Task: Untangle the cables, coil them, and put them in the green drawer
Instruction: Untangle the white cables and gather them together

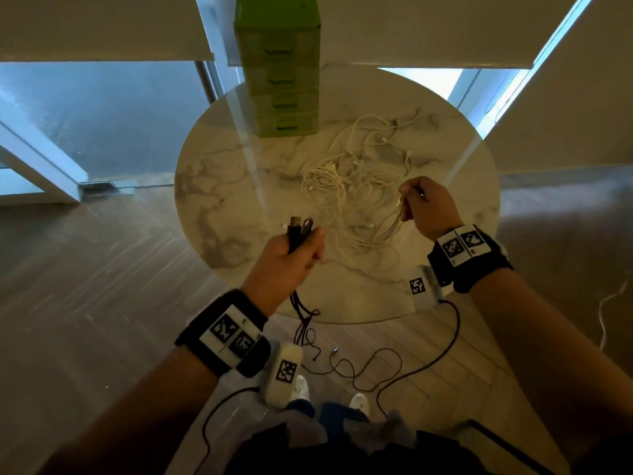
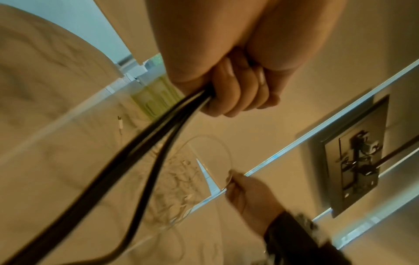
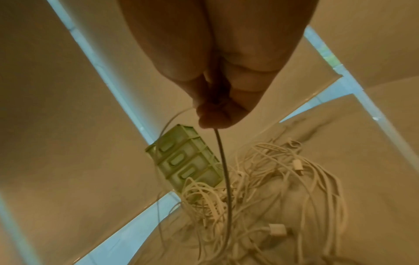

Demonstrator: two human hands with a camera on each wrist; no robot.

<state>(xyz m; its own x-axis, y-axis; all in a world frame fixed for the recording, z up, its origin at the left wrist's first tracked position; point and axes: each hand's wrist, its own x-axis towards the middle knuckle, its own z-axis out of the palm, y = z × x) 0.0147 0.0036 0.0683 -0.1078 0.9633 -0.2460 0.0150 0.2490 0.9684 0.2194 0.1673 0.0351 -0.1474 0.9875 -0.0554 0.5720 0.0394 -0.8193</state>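
White cable tangle sits on marble table nr green drawer unit; left hand clenches black cables, right hand pinches a thin strand, so hard pull w/ loops snagged may tighten knots.

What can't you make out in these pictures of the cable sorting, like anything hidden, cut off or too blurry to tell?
- Black cables, head view: how many strands is unclear; the left hand wraps them.
- White cable tangle, head view: single cables are too thin and overlapped to count.
- Green drawer unit, head view: its top is cut by the frame edge.
- Right hand, right wrist view: the fingers' pinch on the thin cable is dark and blurred.
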